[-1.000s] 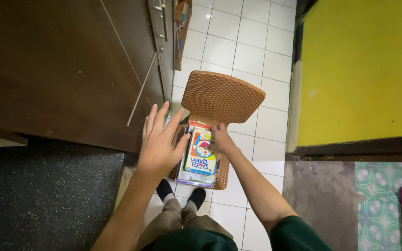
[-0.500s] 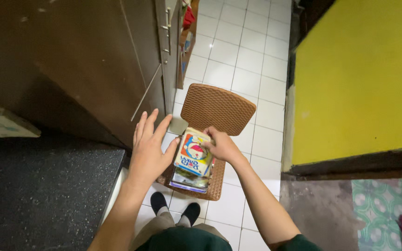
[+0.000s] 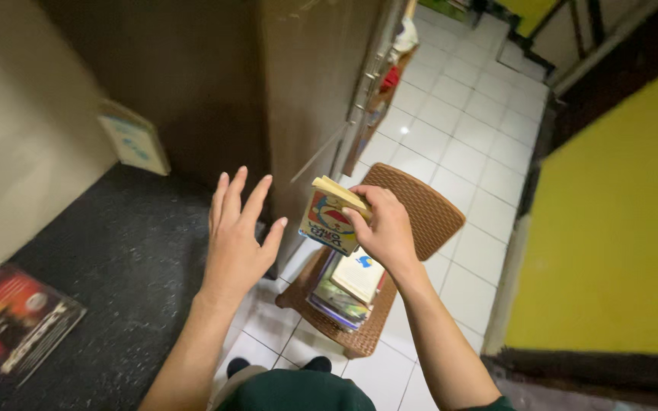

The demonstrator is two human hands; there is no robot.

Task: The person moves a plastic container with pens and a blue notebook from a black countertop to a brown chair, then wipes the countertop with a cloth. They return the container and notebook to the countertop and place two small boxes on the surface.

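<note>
In the head view, near the frame's centre, a small book with a bright cartoon cover in blue, red and white is lifted clear of a stack of books lying on a brown woven chair. The right hand pinches the book's upper edge, fingers clamped over yellowish pages; the thumb seems to lie behind it. Left of centre, the left hand hovers empty, fingers spread wide, near the book without touching it.

A brown wicker chair on the white tiled floor carries stacked books.
</note>
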